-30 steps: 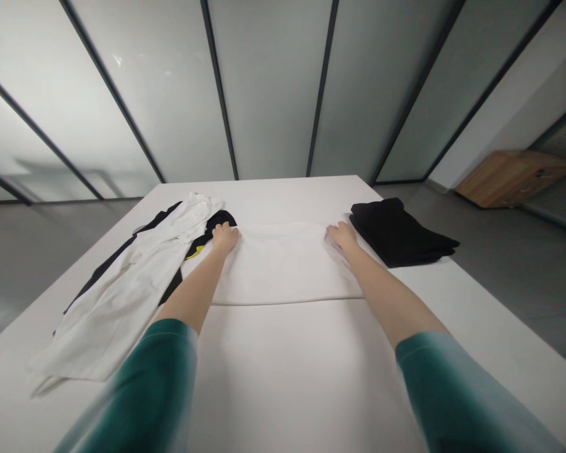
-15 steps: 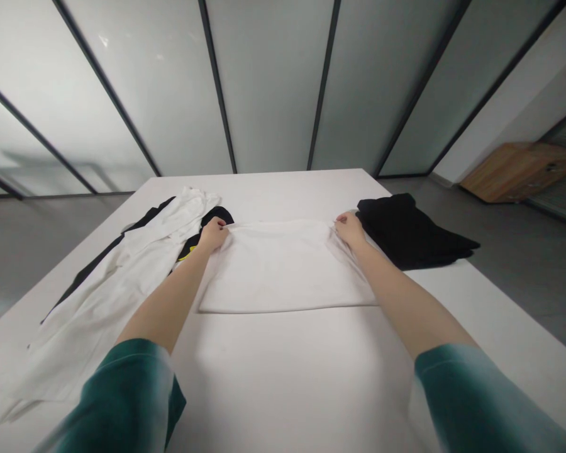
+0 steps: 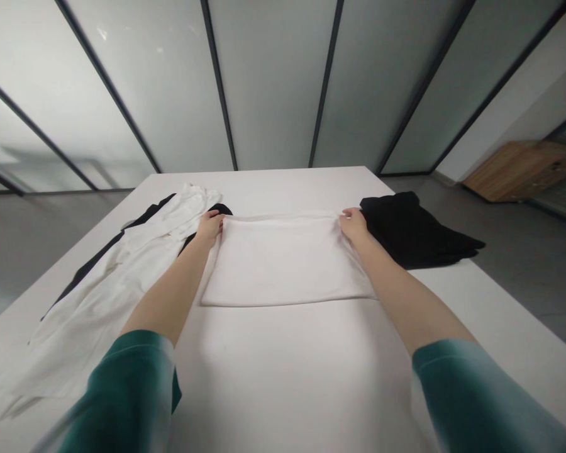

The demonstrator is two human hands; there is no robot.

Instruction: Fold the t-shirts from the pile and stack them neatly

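A folded white garment [image 3: 285,264] lies in a wide rectangle across the middle of the table; its exact kind does not show. At its far left corner my left hand [image 3: 210,225] is closed on the cloth, fingers pinched at the edge. My right hand [image 3: 353,224] grips the far right corner in the same way. Between both hands the far edge is stretched nearly straight and looks slightly raised. The near edge rests on the tabletop.
Left of my arm, white clothing [image 3: 108,302] lies spread over dark garments [image 3: 94,267]. A stack of folded black clothes [image 3: 415,233] sits by the right edge of the white table [image 3: 283,377]. Frosted glass panels [image 3: 273,82] stand behind; a wooden cabinet [image 3: 519,170] is at far right.
Both hands have shifted slightly, drawing the far edge of the white garment up and tauter. The right hand moved a little to the right, the left a little to the left.
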